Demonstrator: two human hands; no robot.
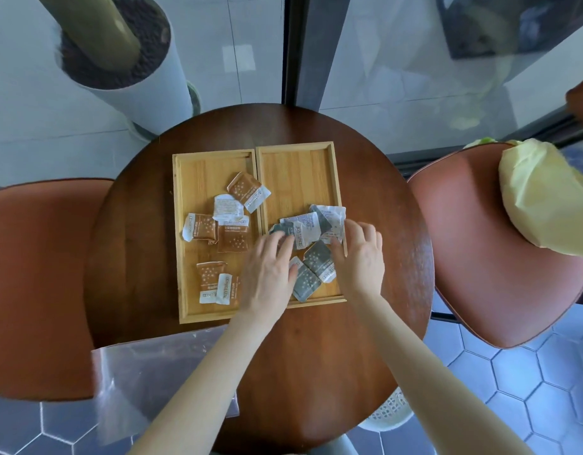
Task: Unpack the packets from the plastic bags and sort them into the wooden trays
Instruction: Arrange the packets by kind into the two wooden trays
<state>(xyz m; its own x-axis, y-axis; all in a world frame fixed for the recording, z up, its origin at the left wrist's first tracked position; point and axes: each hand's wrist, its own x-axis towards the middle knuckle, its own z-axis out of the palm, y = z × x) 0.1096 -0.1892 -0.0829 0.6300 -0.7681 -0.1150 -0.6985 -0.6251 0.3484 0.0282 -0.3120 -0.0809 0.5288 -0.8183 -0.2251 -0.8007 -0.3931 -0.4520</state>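
Two wooden trays sit side by side on a round dark table. The left tray (188,178) holds several brown packets (232,236). Several grey packets (318,257) lie in the near half of the right tray (296,169). Both hands rest palm down over the grey packets. My left hand (268,274) has its fingers spread, fingertips touching a grey packet with a white label (303,229). My right hand (359,254) lies at the tray's right rim, fingers apart on the pile. Neither hand visibly grips anything. A clear plastic bag (145,366) lies flat at the table's near left edge.
Brown chair seats stand to the left (37,284) and right (487,257) of the table (316,356). A yellow cloth bundle (546,195) lies on the right chair. A white planter (129,70) stands beyond the table by a glass wall. A white basket (387,412) shows under the table's near edge.
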